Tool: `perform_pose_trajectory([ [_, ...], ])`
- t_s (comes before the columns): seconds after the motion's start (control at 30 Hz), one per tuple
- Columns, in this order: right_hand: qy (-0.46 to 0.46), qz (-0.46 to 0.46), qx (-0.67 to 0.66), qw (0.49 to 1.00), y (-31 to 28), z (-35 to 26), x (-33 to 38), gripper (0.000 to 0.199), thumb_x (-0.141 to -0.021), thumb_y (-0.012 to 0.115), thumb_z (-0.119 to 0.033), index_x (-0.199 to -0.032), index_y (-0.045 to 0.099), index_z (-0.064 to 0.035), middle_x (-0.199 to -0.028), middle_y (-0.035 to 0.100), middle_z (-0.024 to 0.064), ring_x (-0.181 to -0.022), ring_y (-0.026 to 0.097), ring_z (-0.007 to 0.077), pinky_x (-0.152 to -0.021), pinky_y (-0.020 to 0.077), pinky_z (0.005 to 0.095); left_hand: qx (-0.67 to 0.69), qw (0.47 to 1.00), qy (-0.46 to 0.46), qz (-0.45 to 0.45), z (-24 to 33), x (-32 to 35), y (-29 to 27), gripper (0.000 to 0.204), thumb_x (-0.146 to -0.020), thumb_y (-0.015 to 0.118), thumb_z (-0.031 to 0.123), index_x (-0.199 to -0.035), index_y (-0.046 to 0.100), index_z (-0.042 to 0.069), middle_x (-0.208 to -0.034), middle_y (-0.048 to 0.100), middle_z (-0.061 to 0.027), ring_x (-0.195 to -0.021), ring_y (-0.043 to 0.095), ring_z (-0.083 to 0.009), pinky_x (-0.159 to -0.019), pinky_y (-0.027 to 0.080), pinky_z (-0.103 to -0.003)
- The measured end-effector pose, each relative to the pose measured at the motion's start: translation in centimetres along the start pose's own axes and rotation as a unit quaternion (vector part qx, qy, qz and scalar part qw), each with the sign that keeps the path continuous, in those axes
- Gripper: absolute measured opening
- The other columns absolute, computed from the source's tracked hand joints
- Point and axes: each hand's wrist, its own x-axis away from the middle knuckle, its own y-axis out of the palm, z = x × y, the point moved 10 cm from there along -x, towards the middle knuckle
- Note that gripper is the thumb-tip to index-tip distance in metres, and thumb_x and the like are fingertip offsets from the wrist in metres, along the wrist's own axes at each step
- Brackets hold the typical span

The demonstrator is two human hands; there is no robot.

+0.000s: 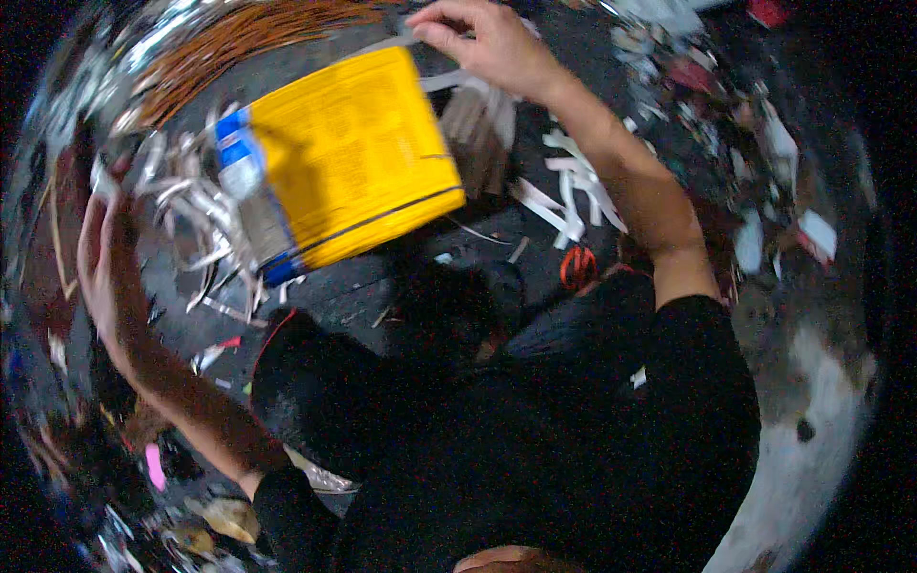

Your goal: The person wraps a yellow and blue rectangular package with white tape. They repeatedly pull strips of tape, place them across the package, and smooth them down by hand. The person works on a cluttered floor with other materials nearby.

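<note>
A large yellow and blue printed package (pixel 358 153) lies tilted in front of me, with a dark line along its near edge. My right hand (pixel 487 48) is above its far right corner, fingers pinched together. A thin pale strip (pixel 387 44) runs along the package's far edge to those fingertips. Away to the left, my left hand (pixel 107 229) reaches forward beside a heap of tangled white strips (pixel 196 205). Its fingers are blurred, and a small whitish shape shows at their tips; I cannot tell whether it is held. Neither hand touches the package's printed face.
A bundle of thin orange-brown rods (pixel 244 48) lies at the far left. More white strips (pixel 573 191) are on the dark floor to the right, near an orange round object (pixel 577 268). Mixed scraps (pixel 702 81) spread along the right side. A pink piece (pixel 155 466) lies at the lower left.
</note>
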Motion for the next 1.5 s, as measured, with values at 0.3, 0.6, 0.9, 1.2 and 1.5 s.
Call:
perform_pose_trajectory([
  [0.3, 0.322, -0.224, 0.124, 0.911, 2.1, 27.0, 22.3, 0.042, -0.085, 0.064, -0.048, -0.083, 0.07, -0.006, -0.074, 0.067, 0.0092, -0.068, 0.064, 0.0209, -0.061, 0.0495, 0.0371, -0.087, 0.983, -0.121, -0.105, -14.3, 5.9, 0.8, 0.048, -0.096, 0.055, 0.033, -0.134, 0.05, 0.004, -0.121, 0.06, -0.012, -0.11, 0.057, -0.0198, -0.097, 0.042, -0.033],
  [0.6, 0.245, -0.417, 0.186, 0.855, 12.6, 37.2, 36.2, 0.03, -0.075, 0.068, -0.028, -0.09, 0.061, -0.0033, -0.081, 0.064, 0.0171, -0.076, 0.062, 0.0339, -0.067, 0.0492, 0.0451, -0.022, 0.986, -0.13, -0.106, -12.1, 5.5, 5.2, 0.037, -0.097, 0.056, 0.024, -0.126, 0.057, 0.002, -0.111, 0.063, -0.0068, -0.097, 0.059, -0.014, -0.088, 0.046, -0.029],
  [0.9, 0.27, -0.128, -0.346, 0.889, 0.5, 14.3, 12.9, 0.022, -0.096, 0.051, -0.024, -0.105, 0.055, -0.0046, -0.081, 0.056, 0.0011, -0.058, 0.055, 0.0087, -0.041, 0.0465, 0.0244, -0.017, 0.972, -0.015, -0.235, -1.4, 4.4, 11.0, 0.049, -0.089, 0.067, 0.019, -0.132, 0.05, 0.004, -0.116, 0.06, -0.0103, -0.108, 0.057, -0.0185, -0.093, 0.045, -0.032],
  [1.2, 0.172, -0.371, -0.379, 0.83, 6.3, -7.4, 8.1, 0.032, -0.096, 0.055, -0.03, -0.114, 0.052, -0.004, -0.082, 0.061, 0.0065, -0.07, 0.061, 0.0172, -0.064, 0.0508, 0.0346, -0.18, 0.899, 0.146, -0.372, 5.5, 7.3, 18.7, 0.054, -0.072, 0.064, 0.0, -0.123, 0.049, 0.007, -0.11, 0.061, -0.0206, -0.105, 0.059, -0.0378, -0.087, 0.048, -0.045],
  [1.5, -0.072, -0.164, -0.107, 0.978, 3.4, -6.6, 7.2, 0.018, -0.093, 0.058, -0.019, -0.095, 0.055, -0.0017, -0.084, 0.061, 0.0106, -0.08, 0.063, 0.0225, -0.071, 0.0497, 0.0343, -0.144, 0.937, 0.015, -0.318, -0.7, 7.7, 10.6, 0.023, -0.1, 0.049, 0.018, -0.103, 0.06, -0.001, -0.088, 0.065, -0.0105, -0.086, 0.063, -0.019, -0.078, 0.049, -0.033],
])
